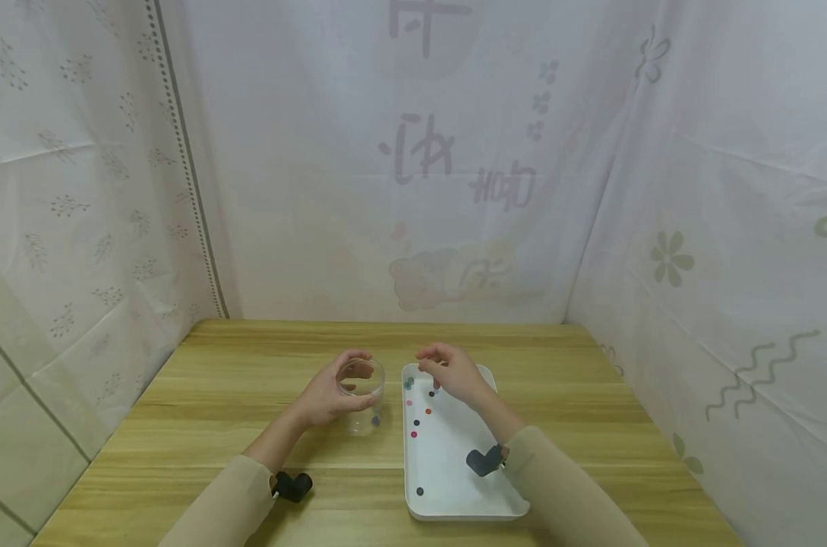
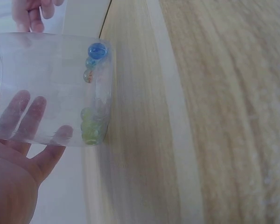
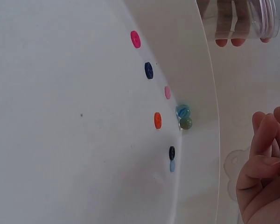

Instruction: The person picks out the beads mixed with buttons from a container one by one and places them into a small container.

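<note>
My left hand (image 1: 331, 391) grips a clear plastic jar (image 1: 361, 406) around its side, thumb nearest me and fingers beyond. The jar's round mouth faces up. At the jar's bottom, in the left wrist view, lie a blue marble (image 2: 97, 51) and several smaller greenish marbles (image 2: 90, 128). My right hand (image 1: 454, 372) hovers above the far end of a white tray (image 1: 454, 463), fingers loosely bent, with nothing visible between thumb and index finger. Against the tray's left wall, a blue marble (image 3: 183, 111) and a greenish marble (image 3: 185, 123) sit together.
Several small buttons lie in the tray, among them an orange button (image 3: 157, 120), a bright pink button (image 3: 136, 39) and a dark button (image 1: 420, 491) near the front. The wooden table (image 1: 249, 357) ends at a hanging printed cloth (image 1: 304, 190) behind.
</note>
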